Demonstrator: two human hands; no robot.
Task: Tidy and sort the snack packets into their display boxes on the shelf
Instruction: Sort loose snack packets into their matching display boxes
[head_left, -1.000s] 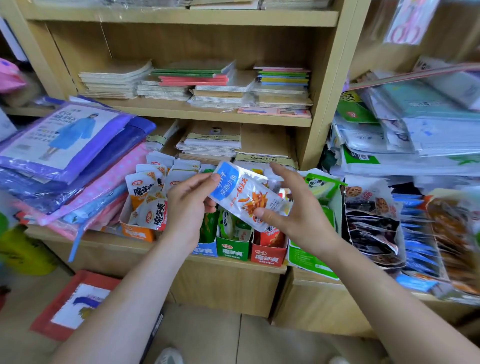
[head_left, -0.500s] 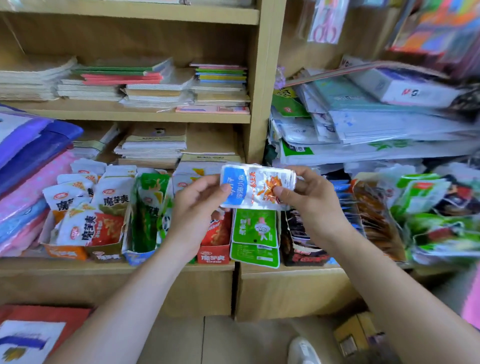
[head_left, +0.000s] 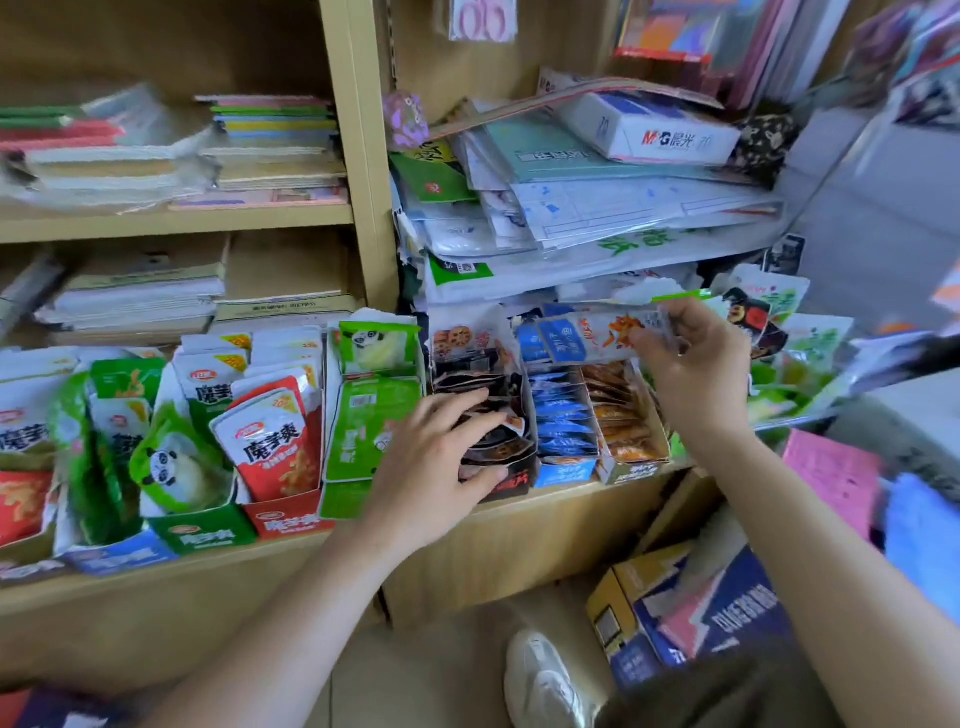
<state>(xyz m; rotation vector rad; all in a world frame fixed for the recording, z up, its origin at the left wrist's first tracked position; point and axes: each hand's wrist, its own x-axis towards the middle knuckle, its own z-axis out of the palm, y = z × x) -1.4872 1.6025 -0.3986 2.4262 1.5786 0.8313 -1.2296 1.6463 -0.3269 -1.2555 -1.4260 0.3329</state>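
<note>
Pinching the blue packet (head_left: 587, 332) endwise, right grip (head_left: 696, 366); left grip (head_left: 431, 457) flat on dark packets (head_left: 480, 382).

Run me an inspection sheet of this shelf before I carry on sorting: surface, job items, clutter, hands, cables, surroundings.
Surface: wooden shelf, its ledge packed with open display boxes side by side.
Job's things: blue-and-white packet held just above the blue box of blue packets in this view; black box and orange box flank it; red box and green box further left.
Clutter: sleeved paper stacks piled above the snacks; notebooks on the left shelves.
Hands: right hand pinches the packet; left hand rests on the black box's packets.
Cables: nothing seen.
Surroundings: cardboard carton and white shoe on the floor.
</note>
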